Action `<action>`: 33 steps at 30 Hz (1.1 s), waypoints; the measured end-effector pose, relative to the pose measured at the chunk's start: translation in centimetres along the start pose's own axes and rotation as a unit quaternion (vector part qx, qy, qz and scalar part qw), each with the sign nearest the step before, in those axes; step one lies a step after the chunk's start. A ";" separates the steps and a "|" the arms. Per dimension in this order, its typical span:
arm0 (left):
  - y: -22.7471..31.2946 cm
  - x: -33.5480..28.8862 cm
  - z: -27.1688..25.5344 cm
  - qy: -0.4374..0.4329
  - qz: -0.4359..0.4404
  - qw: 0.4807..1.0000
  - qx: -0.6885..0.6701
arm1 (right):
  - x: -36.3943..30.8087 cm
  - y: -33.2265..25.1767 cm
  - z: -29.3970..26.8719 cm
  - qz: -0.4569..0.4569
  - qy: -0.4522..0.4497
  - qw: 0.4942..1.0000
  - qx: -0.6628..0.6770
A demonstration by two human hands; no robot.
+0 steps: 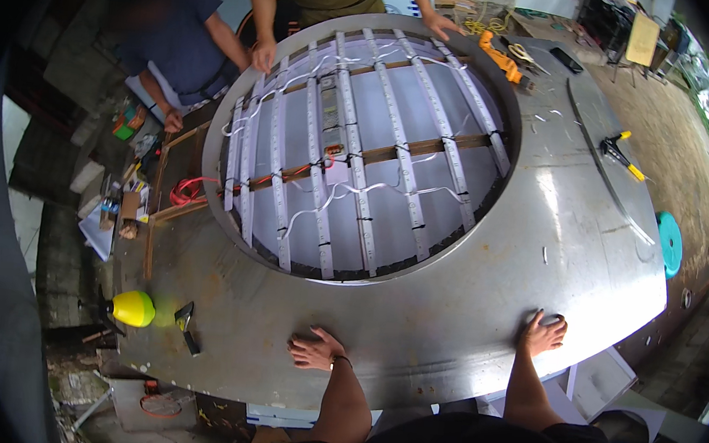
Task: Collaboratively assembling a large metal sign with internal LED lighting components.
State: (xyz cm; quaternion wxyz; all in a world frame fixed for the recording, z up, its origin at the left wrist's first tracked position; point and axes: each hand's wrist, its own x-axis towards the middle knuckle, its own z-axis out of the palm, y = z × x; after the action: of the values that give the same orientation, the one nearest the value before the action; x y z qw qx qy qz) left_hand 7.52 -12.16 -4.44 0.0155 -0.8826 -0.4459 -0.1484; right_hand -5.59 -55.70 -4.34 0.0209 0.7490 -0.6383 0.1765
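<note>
The round metal ring [212, 158] lies on the sheet-metal tabletop [479, 334], beyond the wearer's hands, and serves as a shallow, open-topped container. Within it: parallel light strips [351, 124] crossing wooden bars [386, 152], loose white wires [334, 190] over the strips, and a slim power unit [329, 105] between two of them. A red cable [188, 191] is gathered outside the ring's left edge. A cardboard box [130, 205] stands left of the table among mixed small goods; its contents cannot be determined. A yellow bottle [133, 308] is at the table's left edge; fill level not visible. Left hand [315, 350]: laid on the tabletop near its front edge, thumb apart from the fingers, moderately spread, nothing held. Right hand [544, 333]: touching the tabletop farther right, fingers slightly bent and partly spread, no object seen in its grip. Both hands are apart from the ring. Across the table, a co-worker's two hands [263, 56] are at the ring's far rim; a second co-worker stands to that person's side.
</note>
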 end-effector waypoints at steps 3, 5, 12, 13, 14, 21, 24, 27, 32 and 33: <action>0.3 0.2 0.0 0.025 0.014 0.999 -0.038 | 0.1 0.8 0.7 -0.002 0.026 0.999 -0.018; 0.8 0.2 -0.6 0.016 0.002 0.999 -0.049 | 0.4 1.5 1.4 -0.005 0.018 1.000 -0.024; 0.2 0.5 -0.8 -0.003 -0.006 0.998 -0.059 | 0.4 1.9 2.8 -0.041 0.064 0.997 -0.022; 0.4 0.3 -0.7 -0.003 0.001 0.998 -0.057 | 0.6 2.2 2.8 -0.032 0.065 0.997 -0.026; 0.7 0.0 -0.5 -0.005 -0.003 0.998 -0.064 | 0.9 2.7 3.1 -0.035 0.060 0.997 -0.030; 0.6 0.4 -1.3 -0.011 -0.011 0.998 -0.063 | 1.0 2.9 4.0 -0.029 0.056 0.998 -0.030; 0.4 0.6 -1.2 -0.001 -0.013 0.998 -0.066 | 0.9 2.8 4.0 -0.032 0.058 0.998 -0.022; 0.5 0.5 -0.8 -0.001 -0.009 0.998 -0.061 | 0.9 2.9 3.8 -0.028 0.054 0.998 -0.017; 0.5 0.4 -0.8 -0.005 -0.011 0.998 -0.064 | 1.0 3.0 3.9 -0.029 0.061 0.998 -0.020; 0.5 0.5 -0.9 -0.005 -0.010 0.998 -0.062 | 0.8 2.8 3.7 -0.031 0.069 0.997 -0.018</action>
State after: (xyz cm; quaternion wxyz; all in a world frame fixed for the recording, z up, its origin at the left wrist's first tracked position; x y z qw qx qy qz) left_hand 7.98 -12.25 -3.43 -0.0434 -0.8780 -0.4448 -0.1715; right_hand -7.25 -57.97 -8.14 0.0836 0.7541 -0.6146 0.2157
